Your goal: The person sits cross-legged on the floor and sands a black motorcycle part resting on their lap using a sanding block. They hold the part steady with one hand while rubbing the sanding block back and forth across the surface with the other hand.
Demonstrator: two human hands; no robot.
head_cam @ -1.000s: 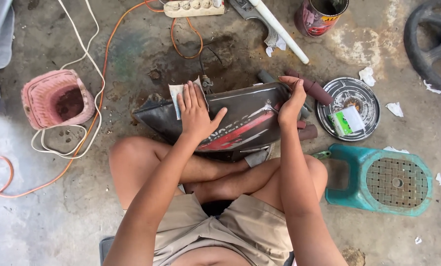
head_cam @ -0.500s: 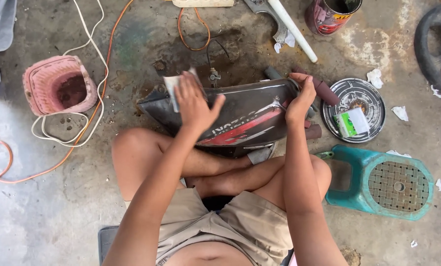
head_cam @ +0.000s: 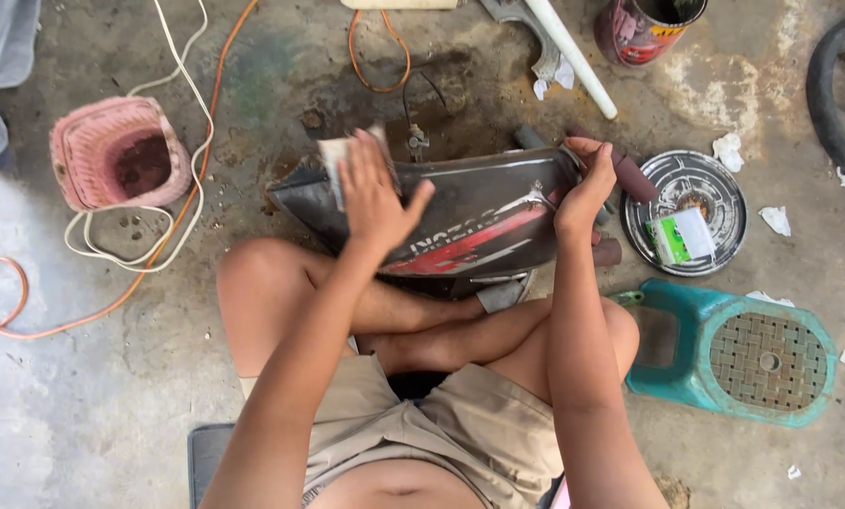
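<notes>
A dark grey motorcycle body panel (head_cam: 479, 221) with a red stripe rests across my crossed legs. My left hand (head_cam: 373, 193) lies flat on its left part and presses a pale sheet of sandpaper (head_cam: 333, 160) against the surface. My right hand (head_cam: 588, 184) grips the panel's upper right edge and steadies it. Dark brown cylinders (head_cam: 630, 179) lie just beyond that hand.
A teal plastic stool (head_cam: 743, 353) lies on its side at the right. A round metal lid (head_cam: 691, 212) holds a small green and white packet. A pink basket (head_cam: 116, 155) stands at left among white and orange cords (head_cam: 173, 203). A paint can (head_cam: 644, 28) and white pipe (head_cam: 573, 57) lie ahead.
My left hand has slid the sandpaper leftward and upward along the panel. My right hand keeps its hold on the right edge.
</notes>
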